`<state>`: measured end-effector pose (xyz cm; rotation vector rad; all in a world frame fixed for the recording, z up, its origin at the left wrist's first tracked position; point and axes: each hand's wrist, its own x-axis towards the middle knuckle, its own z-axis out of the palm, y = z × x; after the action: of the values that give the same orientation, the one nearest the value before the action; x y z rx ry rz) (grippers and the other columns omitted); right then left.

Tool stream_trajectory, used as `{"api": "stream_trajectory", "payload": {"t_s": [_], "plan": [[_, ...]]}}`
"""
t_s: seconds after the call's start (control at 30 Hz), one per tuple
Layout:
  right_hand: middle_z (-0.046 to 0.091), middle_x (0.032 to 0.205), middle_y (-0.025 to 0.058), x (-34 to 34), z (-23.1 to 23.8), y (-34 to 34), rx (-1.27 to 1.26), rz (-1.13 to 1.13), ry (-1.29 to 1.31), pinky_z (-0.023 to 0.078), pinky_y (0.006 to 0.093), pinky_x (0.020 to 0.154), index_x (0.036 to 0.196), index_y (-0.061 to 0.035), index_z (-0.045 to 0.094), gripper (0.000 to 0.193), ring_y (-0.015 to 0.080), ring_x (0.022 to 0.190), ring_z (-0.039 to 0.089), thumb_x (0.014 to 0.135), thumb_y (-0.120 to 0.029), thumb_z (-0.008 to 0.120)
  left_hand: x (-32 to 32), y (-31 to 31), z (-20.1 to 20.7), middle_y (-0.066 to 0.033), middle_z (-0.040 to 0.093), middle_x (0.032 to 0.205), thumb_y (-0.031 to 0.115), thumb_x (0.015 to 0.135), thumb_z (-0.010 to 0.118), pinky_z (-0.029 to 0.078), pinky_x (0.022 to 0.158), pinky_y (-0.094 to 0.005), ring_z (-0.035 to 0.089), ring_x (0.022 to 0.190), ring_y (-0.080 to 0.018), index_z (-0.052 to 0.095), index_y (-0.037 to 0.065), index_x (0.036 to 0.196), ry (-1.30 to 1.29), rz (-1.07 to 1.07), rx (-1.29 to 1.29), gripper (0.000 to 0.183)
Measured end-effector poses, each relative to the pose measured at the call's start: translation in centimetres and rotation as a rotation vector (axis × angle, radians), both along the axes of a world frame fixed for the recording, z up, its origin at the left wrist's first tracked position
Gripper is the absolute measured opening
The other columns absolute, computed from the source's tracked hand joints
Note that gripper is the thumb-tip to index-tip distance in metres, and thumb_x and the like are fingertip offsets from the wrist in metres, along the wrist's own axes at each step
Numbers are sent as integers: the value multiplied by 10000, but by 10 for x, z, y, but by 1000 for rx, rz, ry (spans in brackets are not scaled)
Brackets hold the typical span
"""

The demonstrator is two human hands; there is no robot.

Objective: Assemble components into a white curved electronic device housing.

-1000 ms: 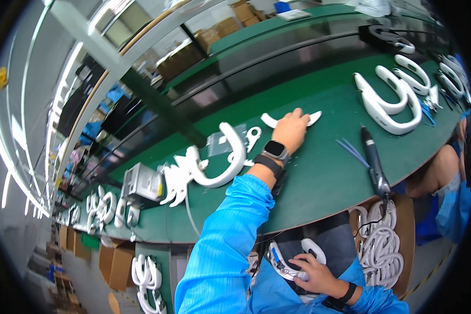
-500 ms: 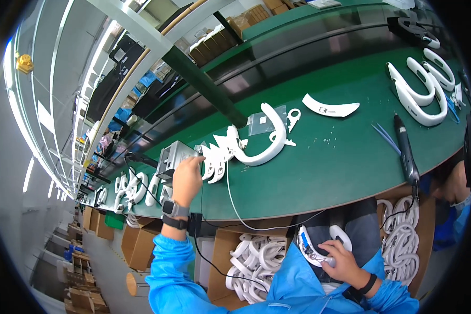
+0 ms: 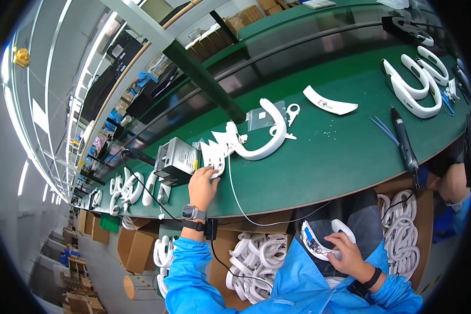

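Note:
My left hand reaches onto the bench, its fingertips closed on the near end of a white curved cover among several overlapping ones. Low over my lap, my right hand grips a white U-shaped housing. That housing is open along one arm, showing a blue part and thin wires inside; its other arm rises beside my fingers. Just beyond the covers lies another white U-shaped housing, and a white cable runs from that cluster over the bench edge.
A grey metal box stands left of the covers. An electric screwdriver and blue tweezers lie at right. Cartons of white housings flank my legs. Another person's hand shows at the right edge.
My left hand has moved from beside the metal box, right and nearer, onto a white cover. My right hand still holds the housing in my lap. The view has shifted slightly.

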<state>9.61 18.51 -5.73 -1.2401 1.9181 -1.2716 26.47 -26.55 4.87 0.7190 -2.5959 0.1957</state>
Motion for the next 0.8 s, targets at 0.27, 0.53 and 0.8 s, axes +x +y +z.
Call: {"api": "stream_trajectory", "payload": {"t_s": [0.27, 0.53, 0.8], "plan": [[574, 1191, 98, -5, 1, 0, -21, 6, 28, 571, 376, 702, 1226, -109, 611, 440, 282, 831, 681, 790, -124, 664, 11, -16, 18, -104, 709, 825, 44, 886, 662, 488, 682, -258, 626, 706, -123, 675, -63, 977, 573, 102, 375, 141], [577, 1189, 95, -8, -2, -1, -52, 9, 19, 572, 375, 702, 1215, -111, 619, 426, 277, 825, 678, 791, -126, 660, 23, -9, 40, -98, 678, 1068, 193, 965, 646, 526, 896, -287, 650, 951, -156, 626, -61, 1140, 889, -42, 885, 309], [582, 1180, 106, -5, -5, 16, -66, -27, 29, 566, 367, 695, 1198, -113, 634, 422, 261, 803, 684, 778, -107, 671, 16, 55, 53, -144, 634, 1177, 193, 982, 614, 518, 856, -348, 644, 961, -219, 536, -66, 1225, 1020, -162, 1066, 364]]}}
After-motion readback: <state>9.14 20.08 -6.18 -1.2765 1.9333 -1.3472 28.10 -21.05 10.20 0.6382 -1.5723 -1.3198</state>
